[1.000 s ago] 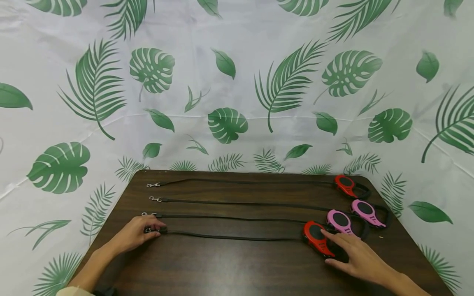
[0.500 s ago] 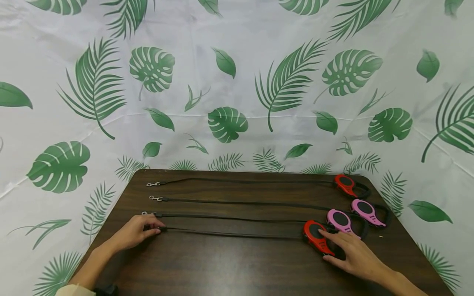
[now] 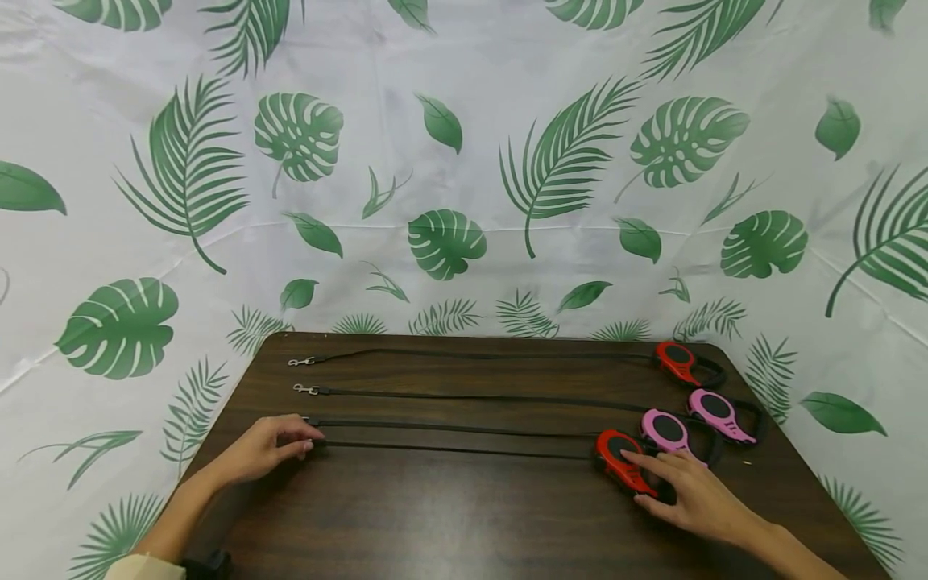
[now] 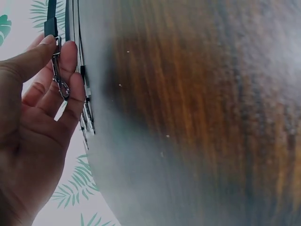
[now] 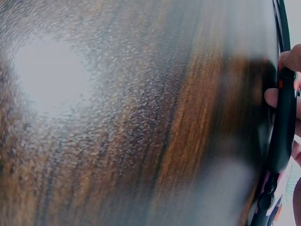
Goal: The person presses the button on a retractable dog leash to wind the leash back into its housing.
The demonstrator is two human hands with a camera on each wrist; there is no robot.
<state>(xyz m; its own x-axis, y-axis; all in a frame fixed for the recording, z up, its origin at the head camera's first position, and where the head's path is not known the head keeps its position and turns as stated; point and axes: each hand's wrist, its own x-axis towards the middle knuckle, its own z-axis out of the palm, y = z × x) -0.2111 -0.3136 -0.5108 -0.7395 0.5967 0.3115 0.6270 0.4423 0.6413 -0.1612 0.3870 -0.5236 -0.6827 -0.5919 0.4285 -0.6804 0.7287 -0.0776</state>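
Between thumb and fingers, my left hand (image 3: 261, 451) pinches the strap end of the nearest leash, by its metal snap hook (image 4: 55, 66); the head view hides the hook. From there the black cord (image 3: 464, 450) runs straight to a red retractable leash (image 3: 615, 448) on the right. My right hand (image 3: 699, 499) holds that red case, fingers over its top and thumb at its near side. Its black handle (image 5: 283, 127) shows at the edge of the right wrist view, with fingertips around it.
Behind lie two pink retractable leashes, one nearer (image 3: 665, 432) and one farther (image 3: 714, 405), and another red leash (image 3: 676, 361). Their cords stretch left to metal hooks, two plainly visible. All rest on a dark wooden table (image 3: 435, 524) before a leaf-print cloth (image 3: 464, 161).
My left hand has drawn the hook end slightly backward and up. The nearest cord, slack and bowed before, is now straight and closer to the cord behind it. My right hand has barely moved.
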